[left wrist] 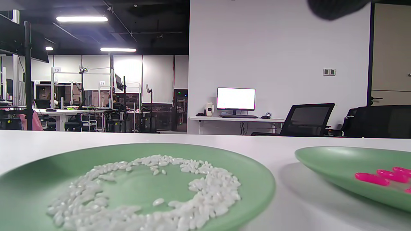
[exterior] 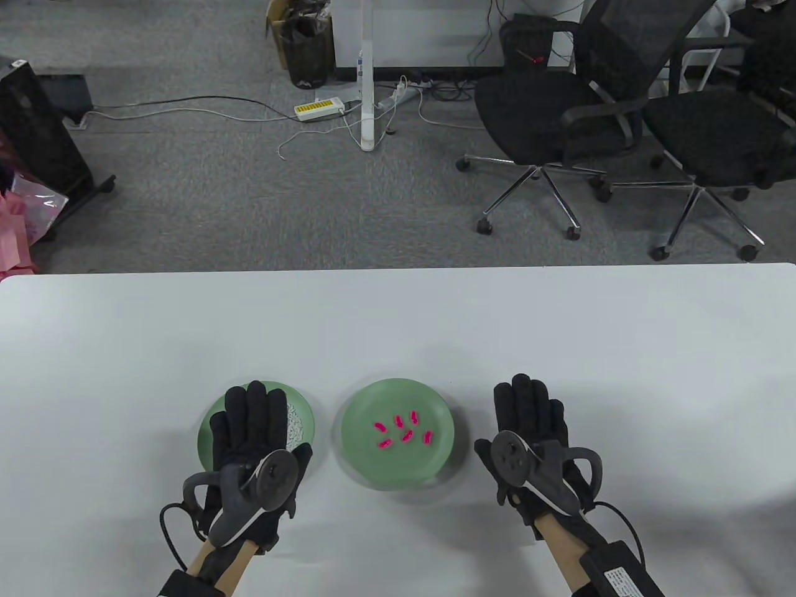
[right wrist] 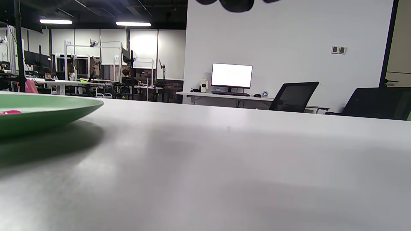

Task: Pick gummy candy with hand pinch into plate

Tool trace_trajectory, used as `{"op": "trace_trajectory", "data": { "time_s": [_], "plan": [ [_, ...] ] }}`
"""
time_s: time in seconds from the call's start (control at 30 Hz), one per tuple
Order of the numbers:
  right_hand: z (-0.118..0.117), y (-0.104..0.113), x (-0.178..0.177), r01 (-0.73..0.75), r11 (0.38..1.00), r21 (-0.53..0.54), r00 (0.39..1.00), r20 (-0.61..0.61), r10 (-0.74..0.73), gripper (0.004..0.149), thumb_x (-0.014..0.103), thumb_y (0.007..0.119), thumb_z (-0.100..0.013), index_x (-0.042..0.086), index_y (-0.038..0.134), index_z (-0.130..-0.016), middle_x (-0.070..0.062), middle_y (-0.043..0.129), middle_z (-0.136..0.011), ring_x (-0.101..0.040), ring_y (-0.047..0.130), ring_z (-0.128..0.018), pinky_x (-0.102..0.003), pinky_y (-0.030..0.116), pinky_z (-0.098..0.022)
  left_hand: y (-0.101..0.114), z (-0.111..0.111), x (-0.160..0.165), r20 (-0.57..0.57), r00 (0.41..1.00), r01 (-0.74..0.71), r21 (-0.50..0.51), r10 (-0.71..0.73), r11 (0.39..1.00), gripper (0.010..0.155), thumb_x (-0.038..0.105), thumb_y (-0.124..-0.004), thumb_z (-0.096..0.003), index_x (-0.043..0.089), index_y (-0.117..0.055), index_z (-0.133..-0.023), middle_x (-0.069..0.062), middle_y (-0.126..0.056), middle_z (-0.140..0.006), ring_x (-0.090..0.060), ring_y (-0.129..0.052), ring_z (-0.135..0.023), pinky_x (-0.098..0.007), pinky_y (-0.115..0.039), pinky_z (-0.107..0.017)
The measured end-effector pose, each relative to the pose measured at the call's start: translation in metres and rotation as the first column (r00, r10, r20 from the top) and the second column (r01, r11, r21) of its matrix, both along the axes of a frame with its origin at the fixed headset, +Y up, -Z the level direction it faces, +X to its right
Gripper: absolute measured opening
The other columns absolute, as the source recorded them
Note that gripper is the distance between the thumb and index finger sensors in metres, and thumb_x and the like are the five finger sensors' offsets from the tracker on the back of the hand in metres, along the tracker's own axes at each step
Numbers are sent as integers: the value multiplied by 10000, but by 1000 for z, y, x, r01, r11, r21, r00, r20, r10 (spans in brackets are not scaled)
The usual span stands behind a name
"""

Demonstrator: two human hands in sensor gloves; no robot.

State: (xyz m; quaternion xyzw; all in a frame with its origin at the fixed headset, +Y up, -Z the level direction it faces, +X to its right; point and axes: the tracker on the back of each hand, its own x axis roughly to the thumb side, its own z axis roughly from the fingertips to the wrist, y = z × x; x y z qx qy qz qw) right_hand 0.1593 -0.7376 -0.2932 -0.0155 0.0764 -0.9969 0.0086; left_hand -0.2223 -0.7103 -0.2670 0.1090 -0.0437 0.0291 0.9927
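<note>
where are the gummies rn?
Table view: the gummies lie in the right-hand green plate, between the two hands; the left hand hangs over the other plate, which holds rice.

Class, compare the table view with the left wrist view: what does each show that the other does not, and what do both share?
Only the table view shows the left hand spread above the rice plate, the right hand flat on the table, and all six pink gummies.
Only the left wrist view shows the white rice lying in a ring.
Both show two green plates, including the gummy plate.
</note>
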Motion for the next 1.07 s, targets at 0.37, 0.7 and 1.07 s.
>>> {"op": "trace_trajectory", "data": {
  "time_s": [0.37, 0.7, 1.07],
  "plan": [
    [2, -3, -5, -36, 999, -2, 999, -9, 36, 885, 653, 602, -344, 285, 242, -1064, -19, 209, -1187, -332, 307, -1114, -518, 338, -783, -16, -6, -8, -31, 999, -12, -27, 11, 1000, 881, 638, -632, -420, 267, -248, -1120, -46, -194, -1199, -390, -211, -1146, -582, -290, -790],
    [2, -6, -8, -77, 997, -12, 997, 2, 77, 877, 657, 602, -342, 307, 258, -1069, -12, 208, -1190, -334, 300, -1116, -531, 328, -783, -21, -7, -10, -37, 999, -8, -40, 6, 999, 874, 640, -627, -423, 284, -241, -1122, -45, -183, -1202, -381, -195, -1150, -594, -276, -789],
    [2, -8, -11, -83, 996, -19, 997, -4, 83, 876, 656, 602, -343, 301, 267, -1070, -9, 213, -1191, -329, 301, -1117, -535, 328, -783, -23, -7, -8, -31, 999, 5, -46, -6, 999, 872, 638, -626, -425, 280, -247, -1123, -45, -188, -1202, -377, -197, -1150, -594, -278, -788]
  ]
}}
